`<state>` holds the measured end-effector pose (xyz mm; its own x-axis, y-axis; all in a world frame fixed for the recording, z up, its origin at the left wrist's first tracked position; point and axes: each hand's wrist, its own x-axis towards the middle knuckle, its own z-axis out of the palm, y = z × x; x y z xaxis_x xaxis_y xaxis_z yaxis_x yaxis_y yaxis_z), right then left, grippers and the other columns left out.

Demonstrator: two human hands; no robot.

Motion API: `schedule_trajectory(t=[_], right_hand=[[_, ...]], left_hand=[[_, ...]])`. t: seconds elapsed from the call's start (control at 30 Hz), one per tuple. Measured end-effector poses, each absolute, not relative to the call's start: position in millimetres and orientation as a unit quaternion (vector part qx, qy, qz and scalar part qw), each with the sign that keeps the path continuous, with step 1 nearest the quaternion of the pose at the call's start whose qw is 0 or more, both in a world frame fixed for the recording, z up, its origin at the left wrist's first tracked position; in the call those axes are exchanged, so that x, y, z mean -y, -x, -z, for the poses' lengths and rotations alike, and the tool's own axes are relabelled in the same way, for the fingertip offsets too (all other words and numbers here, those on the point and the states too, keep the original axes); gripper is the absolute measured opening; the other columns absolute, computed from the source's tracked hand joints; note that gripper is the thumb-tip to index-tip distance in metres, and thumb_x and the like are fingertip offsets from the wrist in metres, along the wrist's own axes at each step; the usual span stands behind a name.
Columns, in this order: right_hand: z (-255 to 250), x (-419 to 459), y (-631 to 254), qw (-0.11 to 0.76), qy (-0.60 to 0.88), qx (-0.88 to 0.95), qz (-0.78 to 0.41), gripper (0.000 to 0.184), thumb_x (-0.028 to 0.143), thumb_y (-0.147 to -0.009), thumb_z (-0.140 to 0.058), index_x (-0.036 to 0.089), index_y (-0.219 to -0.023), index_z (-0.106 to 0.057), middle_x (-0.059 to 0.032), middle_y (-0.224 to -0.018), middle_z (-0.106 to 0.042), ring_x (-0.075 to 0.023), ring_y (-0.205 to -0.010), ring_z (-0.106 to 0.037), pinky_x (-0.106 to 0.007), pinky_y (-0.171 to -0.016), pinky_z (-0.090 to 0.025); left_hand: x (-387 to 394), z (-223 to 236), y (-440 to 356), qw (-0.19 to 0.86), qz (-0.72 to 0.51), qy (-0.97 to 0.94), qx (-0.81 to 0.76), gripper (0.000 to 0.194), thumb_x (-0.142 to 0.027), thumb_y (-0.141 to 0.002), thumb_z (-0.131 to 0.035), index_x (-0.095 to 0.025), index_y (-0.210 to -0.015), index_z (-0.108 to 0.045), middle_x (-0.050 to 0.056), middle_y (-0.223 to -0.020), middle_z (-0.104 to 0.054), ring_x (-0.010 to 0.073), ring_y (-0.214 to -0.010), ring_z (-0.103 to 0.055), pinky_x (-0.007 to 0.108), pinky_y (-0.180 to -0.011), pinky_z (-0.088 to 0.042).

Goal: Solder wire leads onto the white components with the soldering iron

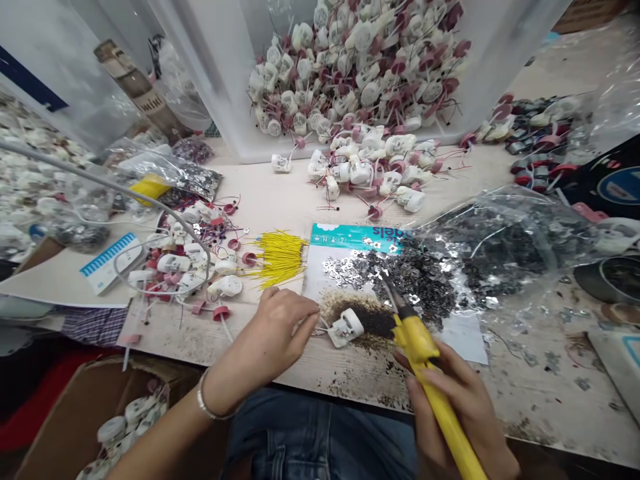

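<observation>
Your right hand [453, 407] grips the yellow soldering tool [419, 343], its dark tip over the heap of small metal plates [425, 273]. The white plastic part [346, 328] lies on the table [280, 193] between your hands, beside the dark brown residue [373, 319]. Your left hand [285, 327] is curled near it, fingertips bunched, just below the yellow wires [281, 259].
</observation>
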<state>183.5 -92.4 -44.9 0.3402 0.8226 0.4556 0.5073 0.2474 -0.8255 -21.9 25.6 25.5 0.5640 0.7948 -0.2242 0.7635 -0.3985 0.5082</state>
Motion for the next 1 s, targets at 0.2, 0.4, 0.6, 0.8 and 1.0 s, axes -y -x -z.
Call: schedule_trajectory(t=[0.2, 0.4, 0.6, 0.8, 1.0], right_hand=[[56.3, 47.3, -163.0, 0.532, 0.548, 0.640, -0.079, 0.017, 0.005, -0.075, -0.065, 0.019, -0.077, -0.055, -0.0061, -0.125, -0.049, -0.0155, -0.108, -0.060, -0.023, -0.079, -0.059], [61.5, 44.6, -164.4, 0.517, 0.558, 0.643, -0.083, 0.019, 0.008, -0.076, -0.066, 0.019, -0.076, -0.051, -0.0067, -0.126, -0.047, -0.0179, -0.108, -0.060, -0.029, -0.081, -0.059], [59.0, 39.6, -166.9, 0.505, 0.559, 0.650, -0.099, 0.018, 0.009, -0.076, -0.066, 0.019, -0.075, -0.051, -0.0061, -0.124, -0.048, -0.0184, -0.105, -0.062, -0.030, -0.081, -0.059], [58.9, 39.6, -173.1, 0.506, 0.575, 0.636, -0.093, 0.018, 0.010, -0.075, -0.067, 0.019, -0.077, -0.051, -0.0064, -0.125, -0.045, -0.0198, -0.107, -0.062, -0.033, -0.082, -0.060], [58.3, 52.2, -166.5, 0.572, 0.575, 0.551, -0.197, 0.023, 0.005, -0.075, -0.066, 0.019, -0.076, -0.048, -0.0070, -0.123, -0.046, -0.0172, -0.107, -0.062, -0.027, -0.074, -0.063]], left_hand=[[-27.0, -12.7, 48.4, 0.327, -0.019, -0.881, -0.340, 0.054, -0.024, -0.078, -0.070, -0.026, -0.130, -0.054, 0.005, -0.141, -0.050, 0.0256, -0.136, -0.033, 0.045, -0.110, -0.028], [-46.0, 7.6, 38.0, 0.365, -0.144, -0.852, -0.346, 0.016, -0.027, -0.090, -0.058, -0.022, -0.096, -0.072, 0.006, -0.105, -0.072, 0.0179, -0.107, -0.060, 0.038, -0.100, -0.040], [-53.7, 4.0, 0.8, 0.297, -0.059, -0.846, -0.440, 0.019, -0.025, -0.091, -0.055, -0.021, -0.082, -0.071, 0.001, -0.076, -0.071, 0.0165, -0.077, -0.060, 0.035, -0.082, -0.037], [-56.9, 7.9, -28.5, 0.184, 0.002, -0.855, -0.485, 0.023, -0.018, -0.093, -0.044, -0.018, -0.089, -0.067, 0.005, -0.084, -0.070, 0.0225, -0.086, -0.058, 0.041, -0.083, -0.028], [-53.5, 4.2, -25.3, 0.211, 0.053, -0.848, -0.483, 0.026, -0.022, -0.094, -0.046, -0.018, -0.083, -0.069, 0.006, -0.082, -0.071, 0.0234, -0.084, -0.059, 0.042, -0.084, -0.028]])
